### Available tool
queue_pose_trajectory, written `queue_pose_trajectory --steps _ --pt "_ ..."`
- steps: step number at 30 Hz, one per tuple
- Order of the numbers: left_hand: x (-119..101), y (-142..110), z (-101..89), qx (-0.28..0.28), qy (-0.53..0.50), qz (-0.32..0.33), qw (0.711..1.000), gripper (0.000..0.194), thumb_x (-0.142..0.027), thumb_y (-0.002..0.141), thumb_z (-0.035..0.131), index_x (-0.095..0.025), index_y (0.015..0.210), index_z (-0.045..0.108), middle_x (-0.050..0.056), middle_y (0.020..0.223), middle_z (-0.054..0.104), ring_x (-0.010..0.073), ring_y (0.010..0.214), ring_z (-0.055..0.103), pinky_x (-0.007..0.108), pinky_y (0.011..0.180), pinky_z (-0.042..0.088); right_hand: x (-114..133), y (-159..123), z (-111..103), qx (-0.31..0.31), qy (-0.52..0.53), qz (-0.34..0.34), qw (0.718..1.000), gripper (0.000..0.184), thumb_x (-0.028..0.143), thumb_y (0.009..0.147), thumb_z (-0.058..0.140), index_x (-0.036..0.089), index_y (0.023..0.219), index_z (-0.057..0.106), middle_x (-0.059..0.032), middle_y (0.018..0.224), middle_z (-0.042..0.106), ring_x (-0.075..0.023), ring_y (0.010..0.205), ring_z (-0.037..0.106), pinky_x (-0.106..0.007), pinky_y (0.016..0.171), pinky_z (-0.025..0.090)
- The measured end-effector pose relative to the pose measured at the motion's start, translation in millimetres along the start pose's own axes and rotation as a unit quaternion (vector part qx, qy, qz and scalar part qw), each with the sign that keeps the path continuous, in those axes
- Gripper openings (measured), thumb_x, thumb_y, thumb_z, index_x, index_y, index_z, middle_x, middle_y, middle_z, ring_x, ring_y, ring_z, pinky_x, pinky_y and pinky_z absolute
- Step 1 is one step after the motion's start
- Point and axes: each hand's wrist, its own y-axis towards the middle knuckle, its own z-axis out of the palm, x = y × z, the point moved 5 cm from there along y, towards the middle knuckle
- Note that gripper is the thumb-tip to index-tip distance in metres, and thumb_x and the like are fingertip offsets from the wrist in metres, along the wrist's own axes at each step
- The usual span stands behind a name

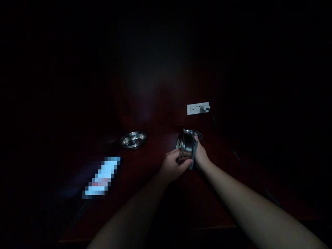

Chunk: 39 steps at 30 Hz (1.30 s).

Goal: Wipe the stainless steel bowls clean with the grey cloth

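Note:
Between my hands a shiny metal bowl (186,147) is tipped on its side above the table. My left hand (173,166) grips its rim, thumb on the outside and fingers reaching inside. A grey-blue cloth (194,152) lies against the bowl's base, and my right hand (201,154) presses it there, closed around it. Just behind, a round metal dish (195,134) rests on the table, partly covered by the bowl and my right hand. Another shallow metal bowl (133,140) stands upright to the left.
The dark red table (155,204) is dimly lit and its surroundings are black. A bright, pixelated screen (102,180) lies at left. Behind the hands is a white socket panel (198,108) with a plug in it. A dark cable (255,178) runs along the right.

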Motion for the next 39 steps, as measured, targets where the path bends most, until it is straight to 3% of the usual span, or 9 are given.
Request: queue_pose_trajectory --steps 3,12,17,22,27,34,39 --pt "5.0 -0.3 -0.5 0.001 -0.004 -0.013 1.000 0.013 -0.024 0.072 0.061 -0.015 0.080 0.063 0.005 0.081 0.063 0.0144 0.073 0.059 0.025 0.067 0.048 -3.8 2.0 -3.6 -0.029 -0.017 0.014 0.999 0.044 0.057 0.075 0.048 0.018 0.088 0.064 -0.0051 0.092 0.069 -0.0213 0.089 0.063 -0.031 0.075 0.049" --pt "14.9 -1.9 0.4 0.000 0.000 -0.043 0.999 0.015 -0.028 0.072 0.062 -0.014 0.079 0.063 0.006 0.081 0.062 0.0151 0.073 0.059 0.026 0.067 0.048 -4.6 4.9 -0.1 0.019 -0.044 -0.049 0.998 0.052 0.059 0.077 0.042 0.019 0.106 0.059 -0.0061 0.114 0.060 -0.0241 0.110 0.052 -0.038 0.093 0.040" --pt "20.7 -3.1 1.1 0.003 0.015 -0.068 0.998 0.015 -0.029 0.072 0.061 -0.014 0.078 0.062 0.005 0.079 0.062 0.0152 0.073 0.058 0.026 0.067 0.047 1.7 -1.0 3.9 0.054 -0.099 -0.128 0.985 0.049 0.058 0.080 0.038 0.022 0.108 0.056 -0.0047 0.111 0.060 -0.0219 0.108 0.052 -0.039 0.098 0.034" --pt "20.9 -3.9 1.2 0.006 0.015 -0.070 0.997 0.013 -0.026 0.072 0.060 -0.015 0.079 0.060 0.004 0.080 0.061 0.0138 0.072 0.056 0.024 0.065 0.045 8.7 -11.9 10.6 0.083 -0.165 -0.154 0.971 0.048 0.054 0.083 0.035 0.021 0.115 0.047 -0.0068 0.110 0.058 -0.0217 0.103 0.053 -0.039 0.094 0.037" --pt "18.4 -4.1 -1.7 -0.009 0.045 -0.063 0.997 0.007 -0.019 0.071 0.057 -0.015 0.065 0.055 0.001 0.067 0.056 0.0097 0.060 0.050 0.021 0.058 0.040 19.7 -23.0 18.2 0.131 -0.240 -0.230 0.934 0.047 0.044 0.086 0.035 0.018 0.125 0.038 -0.0098 0.120 0.050 -0.0218 0.111 0.048 -0.040 0.097 0.035" --pt "15.8 -2.9 -5.5 -0.032 0.078 -0.059 0.995 0.012 -0.013 0.066 0.054 -0.015 0.055 0.047 -0.002 0.057 0.050 0.0073 0.053 0.042 0.019 0.051 0.035 36.2 -35.0 26.0 0.169 -0.333 -0.380 0.846 0.046 0.030 0.085 0.039 0.016 0.129 0.035 -0.0119 0.130 0.041 -0.0216 0.123 0.036 -0.041 0.105 0.026" --pt "11.1 -1.2 -6.3 -0.039 0.086 -0.050 0.994 0.013 -0.014 0.065 0.055 -0.015 0.054 0.048 -0.003 0.055 0.050 0.0070 0.051 0.041 0.019 0.050 0.035 44.1 -39.7 28.2 0.173 -0.342 -0.403 0.831 0.047 0.032 0.085 0.039 0.017 0.130 0.036 -0.0108 0.129 0.042 -0.0217 0.122 0.036 -0.040 0.105 0.025"
